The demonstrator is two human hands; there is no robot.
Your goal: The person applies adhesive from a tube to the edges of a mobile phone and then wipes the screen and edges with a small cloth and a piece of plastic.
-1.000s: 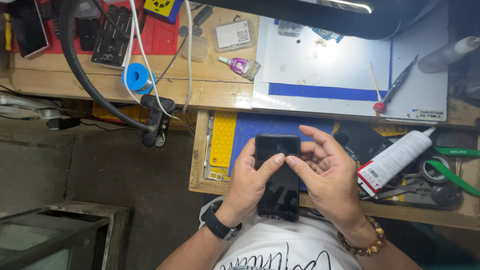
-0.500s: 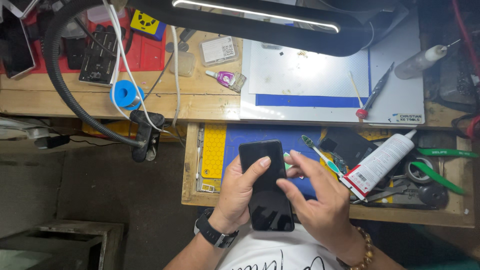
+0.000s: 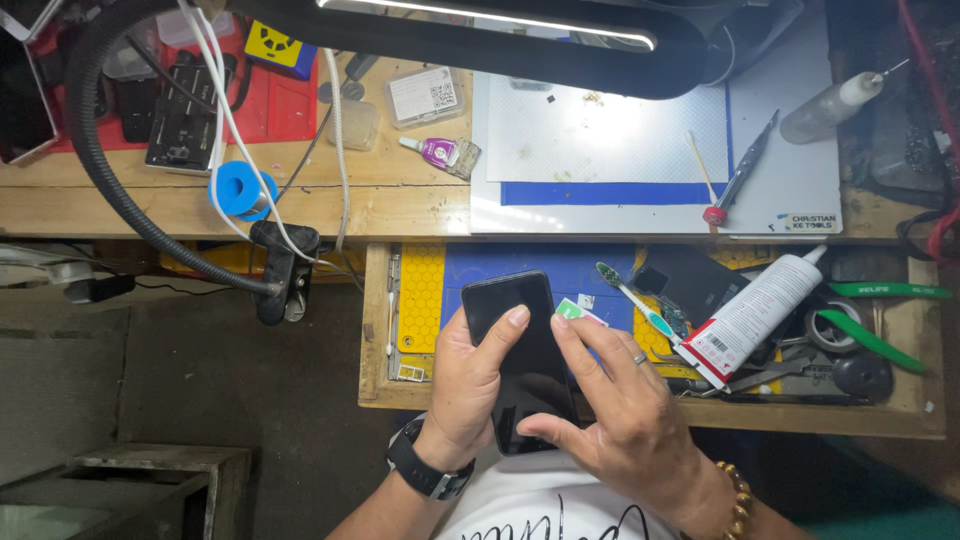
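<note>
A black smartphone (image 3: pixel 520 345) with a dark screen is held over the open wooden drawer (image 3: pixel 640 415). My left hand (image 3: pixel 470 385) grips its left side, with the index finger resting on the glass. My right hand (image 3: pixel 610 410) holds the right side and lower edge, thumb on the screen near the bottom. A small green and white card (image 3: pixel 578 310) lies just beyond my right fingers. My left wrist carries a black watch, my right a bead bracelet.
In the drawer lie a yellow and blue mat (image 3: pixel 430 300), a toothbrush (image 3: pixel 632 298), a white glue tube (image 3: pixel 755 315) and green-handled pliers (image 3: pixel 870 335). The bench above holds a white work mat (image 3: pixel 790 180), a screwdriver (image 3: pixel 738 180), a blue tape roll (image 3: pixel 238 190) and a black lamp arm (image 3: pixel 110 190).
My right hand has shifted lower along the phone's right edge, its thumb now near the bottom of the screen. The view has drifted slightly; the phone stays over the drawer.
</note>
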